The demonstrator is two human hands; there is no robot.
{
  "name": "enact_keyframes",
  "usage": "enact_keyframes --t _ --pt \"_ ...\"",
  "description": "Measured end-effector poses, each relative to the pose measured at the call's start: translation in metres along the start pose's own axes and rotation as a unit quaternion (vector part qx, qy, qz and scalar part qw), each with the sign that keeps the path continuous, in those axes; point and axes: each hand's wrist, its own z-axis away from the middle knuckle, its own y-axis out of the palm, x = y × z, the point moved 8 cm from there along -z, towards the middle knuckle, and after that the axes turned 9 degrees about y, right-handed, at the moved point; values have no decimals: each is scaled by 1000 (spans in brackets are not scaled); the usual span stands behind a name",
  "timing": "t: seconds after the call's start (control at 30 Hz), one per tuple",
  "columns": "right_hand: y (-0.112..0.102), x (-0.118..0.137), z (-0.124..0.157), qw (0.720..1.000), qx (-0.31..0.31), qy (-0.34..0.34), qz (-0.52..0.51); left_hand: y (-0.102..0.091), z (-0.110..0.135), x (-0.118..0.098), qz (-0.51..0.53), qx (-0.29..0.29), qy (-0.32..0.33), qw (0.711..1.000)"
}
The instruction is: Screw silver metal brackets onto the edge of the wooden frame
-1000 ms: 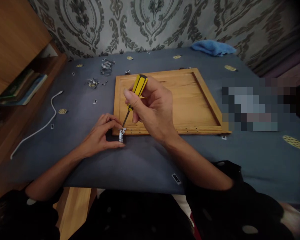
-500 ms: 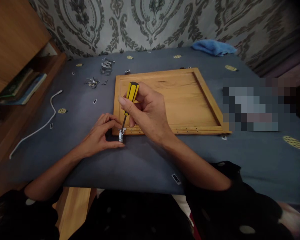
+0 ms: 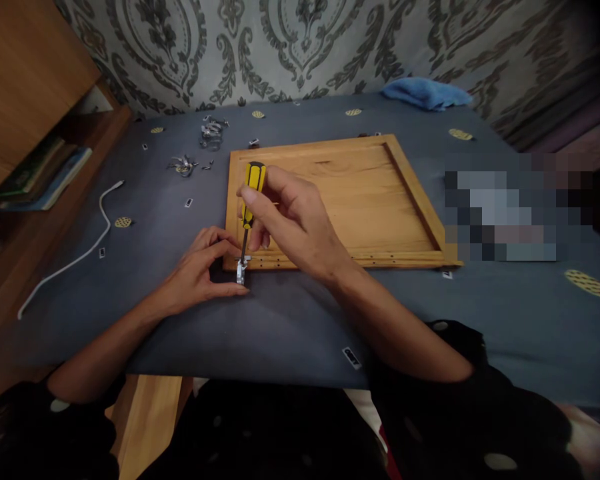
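A wooden framed panel [image 3: 360, 193] lies flat on the dark blue cloth. At its near left corner sits a small metal bracket [image 3: 241, 268]. My left hand [image 3: 200, 270] pinches that bracket between thumb and fingers, holding it against the panel's edge. My right hand [image 3: 293, 223] is closed round a yellow and black screwdriver [image 3: 251, 190], which stands nearly upright with its tip down on the bracket.
Several loose metal fittings [image 3: 211, 131] lie at the back left of the cloth. A white cable [image 3: 87, 250] curls along the left. A blue rag [image 3: 425, 92] lies at the back right. Books [image 3: 40, 175] rest on a wooden shelf at left.
The screwdriver's handle has swung left and stands more upright; my right hand shifted left with it. My left hand and the bracket stay in place.
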Motion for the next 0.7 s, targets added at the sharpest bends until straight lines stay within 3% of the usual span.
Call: enact_keyframes --t 0.33,0.7 --pt "0 -3 0 999 -26 25 -6 0 1 1 0 -2 -3 1000" --pt "0 -1 -3 999 43 9 -20 1 0 3 -4 2 -17 1000"
